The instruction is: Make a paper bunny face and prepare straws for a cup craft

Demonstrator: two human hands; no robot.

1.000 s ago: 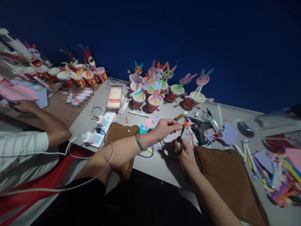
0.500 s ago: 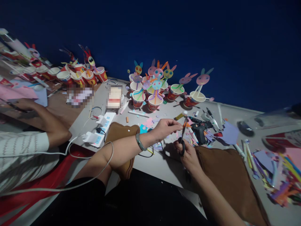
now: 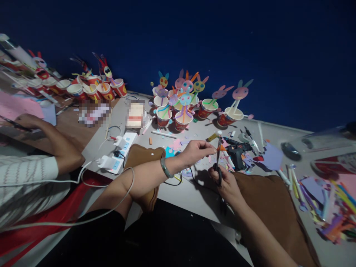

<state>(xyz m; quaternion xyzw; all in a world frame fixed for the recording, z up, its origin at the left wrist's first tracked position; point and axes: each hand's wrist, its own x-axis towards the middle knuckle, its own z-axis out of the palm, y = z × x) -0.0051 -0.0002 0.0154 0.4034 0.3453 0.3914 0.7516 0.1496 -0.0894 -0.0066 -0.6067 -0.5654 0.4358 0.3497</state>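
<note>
Presently held the scissors in the right hand, over the bench at middle right, just right of the left hand. Had the right grip wrapped around the dark handle loops, fully closed on the tool; could not tell the exact finger placement inside the loops. Had the left grip drawn to a pinch, thumb against fingertip, at the left side of the blades, with no clear gap; could not tell any small held piece from the paper scraps behind.

Judged light, stiff and sturdy rather than fragile; rated smooth at the loops, yet unlikely to slip with fingers threaded through. Called for a hold at the loops, well behind the pivot, clear of the cutting edges.

Pointed tips toward the far side, handles toward the near side; ran the long axis near to far, with a slight lean to the right at the tips. Could not tell the height above the bench or the gap between the blades.

Noted a black gun-shaped tool right of the blades, a yellow tube near the tips, and a brown cushion beside the right forearm.
</note>
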